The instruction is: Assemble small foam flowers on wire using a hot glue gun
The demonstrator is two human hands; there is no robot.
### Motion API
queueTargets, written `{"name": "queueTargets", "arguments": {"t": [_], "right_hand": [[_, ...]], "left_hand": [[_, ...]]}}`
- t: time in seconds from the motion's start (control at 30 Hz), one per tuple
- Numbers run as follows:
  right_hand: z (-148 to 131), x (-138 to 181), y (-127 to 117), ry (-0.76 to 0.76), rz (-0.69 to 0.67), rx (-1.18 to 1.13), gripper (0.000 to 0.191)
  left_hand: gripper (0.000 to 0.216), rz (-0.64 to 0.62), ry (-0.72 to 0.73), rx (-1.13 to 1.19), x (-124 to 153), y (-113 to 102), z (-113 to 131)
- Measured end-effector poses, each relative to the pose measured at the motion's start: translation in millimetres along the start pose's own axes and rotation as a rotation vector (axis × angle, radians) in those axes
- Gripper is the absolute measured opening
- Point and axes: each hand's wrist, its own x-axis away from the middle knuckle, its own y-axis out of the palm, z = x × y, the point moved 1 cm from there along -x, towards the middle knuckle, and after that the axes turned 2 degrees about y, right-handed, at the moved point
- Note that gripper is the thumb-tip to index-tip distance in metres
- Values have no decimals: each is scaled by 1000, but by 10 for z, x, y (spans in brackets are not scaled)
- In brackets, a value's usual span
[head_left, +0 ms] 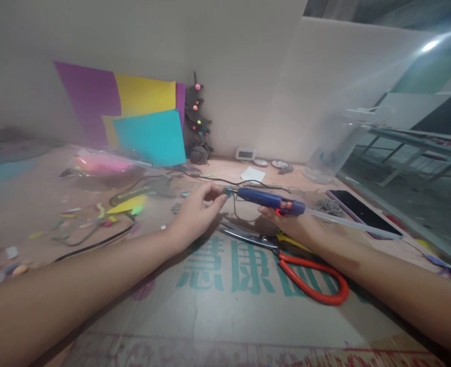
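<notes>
My right hand (292, 227) is wrapped round a blue hot glue gun (261, 197), its nozzle pointing left. A red light glows near its grip, and a long translucent glue stick (357, 224) sticks out of its back. Between the thumb and fingertips of my left hand (194, 216) is a small dark and teal piece (229, 190), right at the nozzle; whether the two touch I cannot tell. Below both hands lie scissors with red handles (312, 288), their blades pointing left. Something yellow (292, 241) lies partly hidden beside my right wrist.
Foam sheets in purple, yellow and teal (151, 137) lean on the back wall near a small decorated tree (198, 122). Coloured scraps (103, 214) and a black cable (99, 241) lie left. A phone (363, 214) and a clear plastic cup (324, 153) stand right.
</notes>
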Motion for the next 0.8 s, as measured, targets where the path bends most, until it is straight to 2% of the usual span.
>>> {"name": "queueTargets", "arguments": {"t": [0.17,0.4,0.8], "right_hand": [[-2,-2,-3,7,-16,22,28],[-40,-22,-32,-3,-51,-68,28],[-18,-45,-33,9,-34,-48,40]], "left_hand": [[10,6,-4,-4,4,-6,-1],[11,6,-9,-11,2,4,-11],[11,26,-9,4,1,9,-42]]}}
